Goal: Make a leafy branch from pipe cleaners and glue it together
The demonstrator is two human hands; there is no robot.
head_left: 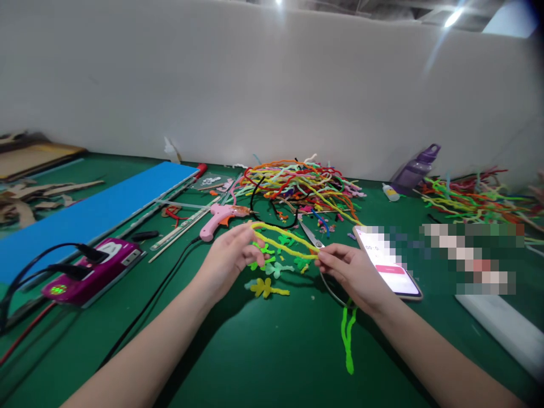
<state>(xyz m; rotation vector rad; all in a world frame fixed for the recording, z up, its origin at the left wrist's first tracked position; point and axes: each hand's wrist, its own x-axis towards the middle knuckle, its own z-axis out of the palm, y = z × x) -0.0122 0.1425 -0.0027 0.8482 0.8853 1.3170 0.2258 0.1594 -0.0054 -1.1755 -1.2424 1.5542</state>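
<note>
A yellow pipe cleaner [284, 242], bent double into a long narrow loop, stretches between my two hands above the table. My left hand [232, 256] has its thumb and fingertips at the rounded end of the loop. At the other end, my right hand [351, 272] pinches the strands together. Below the loop lie several green pipe-cleaner shapes [278, 270] and a yellow petalled one [263, 288]. Scissors [311, 233] are partly hidden behind my right hand. A folded bright green pipe cleaner [348, 343] is just below that hand; whether it touches the hand I cannot tell.
A pink glue gun [221, 218] with a black cord lies left of my hands, near a purple power strip [96, 271] and blue board [97, 209]. Behind is a pipe-cleaner heap [297, 184]. To the right are a phone [389, 263] and purple bottle [416, 170].
</note>
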